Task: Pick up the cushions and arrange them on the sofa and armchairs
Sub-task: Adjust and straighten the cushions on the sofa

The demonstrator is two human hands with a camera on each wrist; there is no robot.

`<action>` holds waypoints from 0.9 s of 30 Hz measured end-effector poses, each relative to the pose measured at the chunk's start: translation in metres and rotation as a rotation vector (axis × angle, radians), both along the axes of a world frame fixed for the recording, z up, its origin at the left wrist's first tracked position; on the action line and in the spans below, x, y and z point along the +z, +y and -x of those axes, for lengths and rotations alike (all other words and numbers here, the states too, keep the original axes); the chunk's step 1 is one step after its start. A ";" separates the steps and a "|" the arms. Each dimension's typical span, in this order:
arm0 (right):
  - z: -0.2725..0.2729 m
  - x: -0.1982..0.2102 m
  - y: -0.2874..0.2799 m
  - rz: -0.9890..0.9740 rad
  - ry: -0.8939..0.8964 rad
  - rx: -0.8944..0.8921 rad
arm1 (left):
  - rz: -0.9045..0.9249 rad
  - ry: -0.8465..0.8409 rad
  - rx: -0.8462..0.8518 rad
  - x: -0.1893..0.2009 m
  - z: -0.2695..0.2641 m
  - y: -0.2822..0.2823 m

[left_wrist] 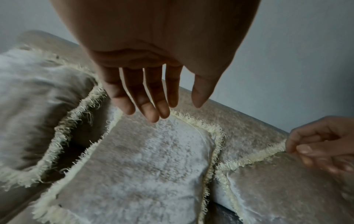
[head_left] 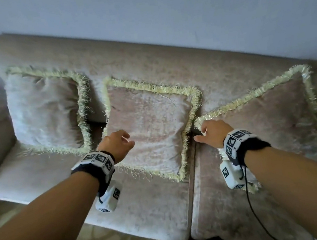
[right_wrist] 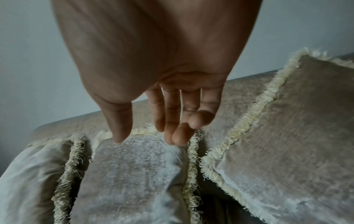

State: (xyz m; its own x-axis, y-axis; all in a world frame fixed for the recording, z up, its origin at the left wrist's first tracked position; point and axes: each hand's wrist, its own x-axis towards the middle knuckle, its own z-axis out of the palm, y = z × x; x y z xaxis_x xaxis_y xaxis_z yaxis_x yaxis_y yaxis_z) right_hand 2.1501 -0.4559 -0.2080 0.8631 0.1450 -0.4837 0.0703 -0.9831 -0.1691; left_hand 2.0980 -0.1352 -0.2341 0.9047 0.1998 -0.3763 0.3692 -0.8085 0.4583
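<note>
Cushions stand in a row of three along the sofa (head_left: 145,64), each fringed in pale yellow and propped against the backrest, so the arranging on this seat looks close to done. The left cushion (head_left: 44,111) sits at the upper left of the head view beside the armrest and the middle cushion (head_left: 150,129) leans at the centre. The right cushion (head_left: 271,120) lies lower and more tilted at the right, its corner fringe meeting the middle one's edge; it probably needs the last straightening. Your left hand (head_left: 117,145) hovers over the lower left part of the middle cushion, fingers (left_wrist: 151,112) straight and a little spread, holding nothing; whether it touches the fabric you cannot tell from these views. Your right hand (head_left: 213,133) is over the near corner of the right cushion, fingers loosely curled. In the left wrist view its fingertips seem to nip the fringe, but the right wrist view shows them (right_wrist: 180,136) hanging free, so you cannot say for certain that it pinches anything. Both forearms reach forward and down from the lower corners of the head view, wrists level, palms facing the cushions. No armchair shows in any view.
</note>
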 end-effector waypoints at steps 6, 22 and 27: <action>-0.011 0.014 0.040 0.002 -0.007 0.044 | -0.059 0.024 -0.028 0.017 -0.001 0.047; -0.066 -0.045 0.051 0.007 0.091 -0.189 | -0.143 0.108 -0.177 -0.018 -0.087 0.112; -0.068 -0.060 0.080 0.047 0.151 -0.266 | -0.150 0.195 -0.342 -0.064 -0.139 0.124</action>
